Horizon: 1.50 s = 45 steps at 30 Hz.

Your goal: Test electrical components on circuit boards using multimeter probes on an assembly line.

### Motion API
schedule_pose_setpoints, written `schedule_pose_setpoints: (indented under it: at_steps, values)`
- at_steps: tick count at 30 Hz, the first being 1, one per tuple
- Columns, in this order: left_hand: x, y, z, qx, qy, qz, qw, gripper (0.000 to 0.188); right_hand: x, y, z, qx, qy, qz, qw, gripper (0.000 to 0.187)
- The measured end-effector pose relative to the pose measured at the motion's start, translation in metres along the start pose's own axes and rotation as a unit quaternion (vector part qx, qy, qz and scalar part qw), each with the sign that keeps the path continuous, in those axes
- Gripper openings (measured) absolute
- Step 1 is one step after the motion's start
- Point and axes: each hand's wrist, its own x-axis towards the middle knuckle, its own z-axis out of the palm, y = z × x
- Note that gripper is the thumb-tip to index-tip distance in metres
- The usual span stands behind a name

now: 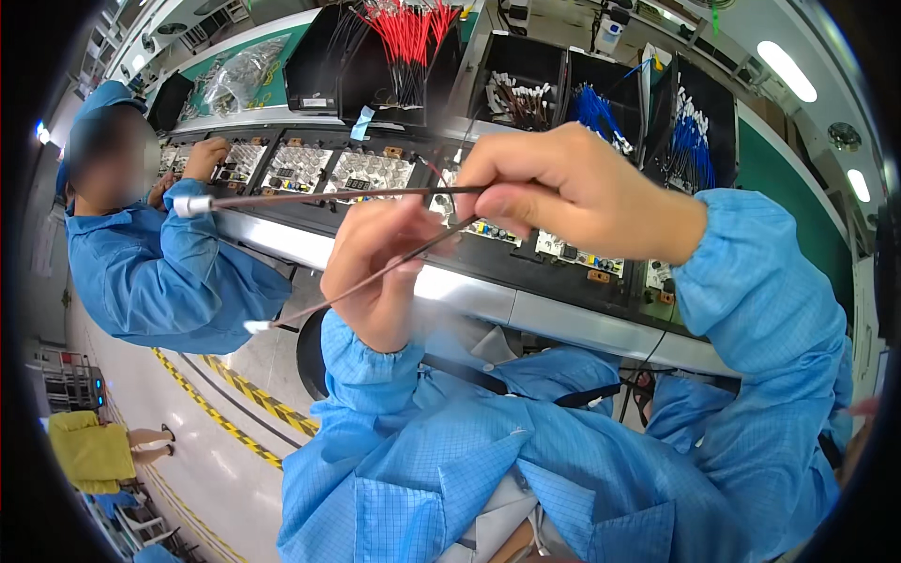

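Thumb and fingers of my right hand (572, 192) pinch the near ends of brown wires (310, 195) above the work line. The wires fan out leftward as two strands, the upper one nearly level and the lower one slanting down. A white connector (194, 205) caps the upper strand, and a smaller white end (258, 327) tips the lower. My left hand (371, 267) is raised between the strands, fingers partly curled. The lower strand crosses in front of it near the thumb. Its fingertips are smeared by motion, so whether they grip a wire cannot be told.
Circuit boards (371, 171) sit in dark trays along the line behind my hands. Black bins beyond hold red wires (405, 42), brown wires (516, 98) and blue wires (596, 111). On the left, a co-worker in blue (155, 267) works over the same line.
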Motion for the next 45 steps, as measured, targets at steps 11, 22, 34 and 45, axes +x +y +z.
schedule_pose_setpoints:
  at_steps: [11,22,34,45]
  values:
    - [-0.007,-0.023,-0.010,0.207,-0.034,-0.121,0.970,0.007,-0.032,0.012,-0.026,-0.036,0.187,0.015,0.982,0.019]
    - [-0.026,-0.083,-0.006,0.328,-0.136,-0.096,0.930,0.009,-0.076,0.031,-0.050,-0.041,0.273,0.102,0.956,0.024]
    - [-0.025,-0.087,-0.008,0.352,-0.152,-0.076,0.921,0.009,-0.090,0.038,-0.048,-0.048,0.270,0.135,0.952,0.029]
    - [-0.024,-0.090,-0.012,0.346,-0.164,-0.068,0.921,0.012,-0.096,0.042,-0.046,-0.047,0.254,0.165,0.952,0.031]
